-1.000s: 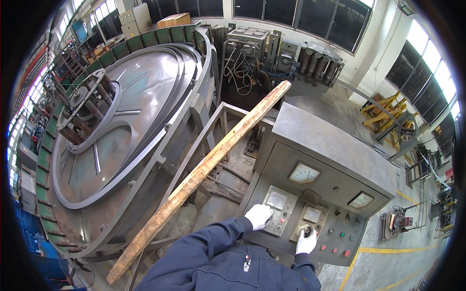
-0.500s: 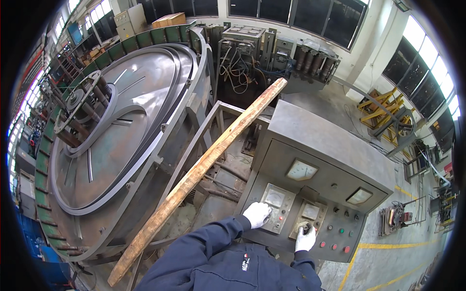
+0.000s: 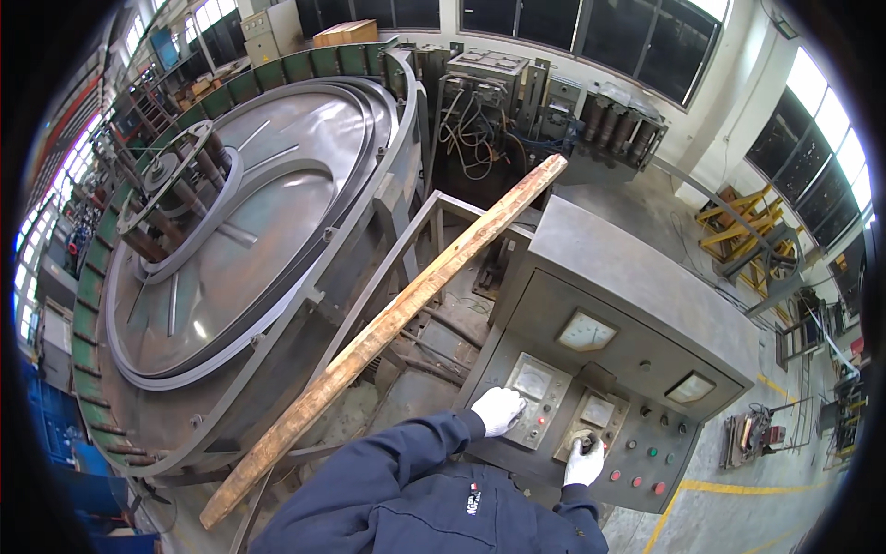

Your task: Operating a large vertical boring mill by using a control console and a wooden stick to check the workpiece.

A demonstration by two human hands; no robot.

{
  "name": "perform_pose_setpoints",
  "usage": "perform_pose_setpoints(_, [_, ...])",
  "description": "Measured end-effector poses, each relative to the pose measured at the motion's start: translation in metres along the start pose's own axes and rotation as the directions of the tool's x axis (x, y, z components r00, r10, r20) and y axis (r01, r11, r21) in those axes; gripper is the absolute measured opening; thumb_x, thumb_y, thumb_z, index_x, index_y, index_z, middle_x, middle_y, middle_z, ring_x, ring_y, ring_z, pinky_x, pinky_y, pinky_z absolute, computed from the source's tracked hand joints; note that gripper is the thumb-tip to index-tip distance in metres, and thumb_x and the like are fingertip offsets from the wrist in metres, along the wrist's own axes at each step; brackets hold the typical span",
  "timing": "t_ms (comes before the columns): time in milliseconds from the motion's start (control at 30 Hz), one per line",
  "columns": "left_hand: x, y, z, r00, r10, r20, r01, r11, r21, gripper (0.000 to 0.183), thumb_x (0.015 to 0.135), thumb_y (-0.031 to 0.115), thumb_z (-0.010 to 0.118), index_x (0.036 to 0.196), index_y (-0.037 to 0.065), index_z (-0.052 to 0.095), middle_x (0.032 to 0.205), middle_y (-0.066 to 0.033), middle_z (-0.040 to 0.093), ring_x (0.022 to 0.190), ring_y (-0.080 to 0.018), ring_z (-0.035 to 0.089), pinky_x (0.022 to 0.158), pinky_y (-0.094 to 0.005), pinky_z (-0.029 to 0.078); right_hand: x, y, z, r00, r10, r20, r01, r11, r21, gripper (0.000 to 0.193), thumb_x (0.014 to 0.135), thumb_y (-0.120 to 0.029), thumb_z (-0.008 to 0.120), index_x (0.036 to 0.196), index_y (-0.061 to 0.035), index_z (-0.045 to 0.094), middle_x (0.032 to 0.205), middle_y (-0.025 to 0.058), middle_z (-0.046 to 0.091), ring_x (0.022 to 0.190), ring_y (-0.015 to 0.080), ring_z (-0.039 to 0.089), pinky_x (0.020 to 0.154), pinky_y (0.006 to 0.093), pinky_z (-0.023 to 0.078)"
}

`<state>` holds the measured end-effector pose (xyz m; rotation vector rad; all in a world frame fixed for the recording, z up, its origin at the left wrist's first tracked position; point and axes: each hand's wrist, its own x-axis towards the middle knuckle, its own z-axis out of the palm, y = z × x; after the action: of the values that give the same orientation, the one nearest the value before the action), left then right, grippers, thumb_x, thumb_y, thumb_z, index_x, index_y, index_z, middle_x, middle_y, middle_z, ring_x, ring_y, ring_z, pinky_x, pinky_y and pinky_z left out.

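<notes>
A grey control cabinet (image 3: 637, 277) with a sloping panel stands before me. My white-gloved left hand (image 3: 498, 410) is closed at the edge of the left dial module (image 3: 535, 380); its fingers hide what they hold. My right hand (image 3: 582, 463), also gloved, pinches a dark knob (image 3: 585, 440) on the lower part of the right module (image 3: 598, 408). Red buttons (image 3: 637, 481) and small green ones (image 3: 652, 452) sit to the right of that hand. Above the modules are a large pointer gauge (image 3: 587, 331) and a smaller gauge (image 3: 690, 388).
At left lies a large round metal table (image 3: 295, 231) with a green ribbed rim, carrying a curved metal band (image 3: 198, 374) and a post assembly (image 3: 171, 185). A long wooden beam (image 3: 397, 314) slants between table and cabinet. Yellow frames (image 3: 743, 231) stand at far right.
My view has shifted, so the scene sits slightly farther right. The round table's surface appears turned a little clockwise, and the band's inner curve reaches wider. Both hands keep their places on the panel.
</notes>
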<state>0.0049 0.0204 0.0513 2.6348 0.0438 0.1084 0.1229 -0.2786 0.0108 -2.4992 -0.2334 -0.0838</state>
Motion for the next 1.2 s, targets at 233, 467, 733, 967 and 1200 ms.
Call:
perform_pose_setpoints(233, [-0.001,0.003,-0.003,1.000,-0.004,0.014,0.004,1.000,0.018,0.021,0.091,0.022,0.073,0.104,0.006,0.070,0.100,-0.0160,0.069,0.093,-0.0363,0.071,0.082,-0.0488,0.055,0.003,0.000,-0.003,0.998,0.032,0.050,-0.034,0.999,0.030,0.040,0.093,-0.018,0.081,0.128,-0.0010,0.073,0.115,0.0182,0.076,0.102,0.0329,0.075,0.094,0.0419,0.059])
perform_pose_setpoints(467, [-0.001,-0.001,0.005,0.998,-0.039,0.043,0.038,0.999,0.017,0.017,0.092,0.019,0.071,0.105,0.007,0.072,0.098,-0.0132,0.070,0.094,-0.0339,0.071,0.081,-0.0474,0.055,0.002,-0.011,-0.006,0.999,-0.014,0.038,0.014,1.000,0.006,0.036,0.093,-0.017,0.080,0.124,0.0000,0.072,0.116,0.0199,0.076,0.105,0.0355,0.075,0.096,0.0426,0.057])
perform_pose_setpoints(733, [0.000,-0.002,0.010,1.000,-0.011,-0.012,0.012,1.000,0.010,0.016,0.098,0.019,0.065,0.103,0.006,0.073,0.097,-0.0149,0.072,0.092,-0.0344,0.073,0.079,-0.0479,0.057,0.001,-0.021,-0.012,0.999,0.005,0.053,-0.003,1.000,-0.027,0.036,0.097,-0.015,0.078,0.129,0.0007,0.072,0.118,0.0199,0.077,0.109,0.0338,0.075,0.100,0.0421,0.057])
perform_pose_setpoints(967, [-0.002,-0.006,0.026,0.998,-0.050,-0.043,0.049,0.999,-0.018,0.014,0.100,0.020,0.063,0.098,0.009,0.071,0.093,-0.0133,0.068,0.088,-0.0339,0.070,0.078,-0.0484,0.054,0.002,-0.017,-0.011,0.997,0.010,0.083,-0.009,1.000,-0.012,0.043,0.097,-0.015,0.078,0.135,0.0030,0.070,0.121,0.0197,0.075,0.110,0.0339,0.073,0.100,0.0427,0.056])
perform_pose_setpoints(1200, [-0.001,-0.005,0.028,0.995,-0.035,-0.090,0.031,0.998,-0.046,0.012,0.095,0.020,0.066,0.096,0.009,0.071,0.092,-0.0133,0.069,0.087,-0.0344,0.071,0.079,-0.0482,0.056,0.001,-0.011,-0.011,0.995,-0.012,0.097,0.013,1.000,-0.015,0.040,0.098,-0.018,0.077,0.132,0.0031,0.070,0.118,0.0201,0.076,0.106,0.0339,0.073,0.096,0.0435,0.056])
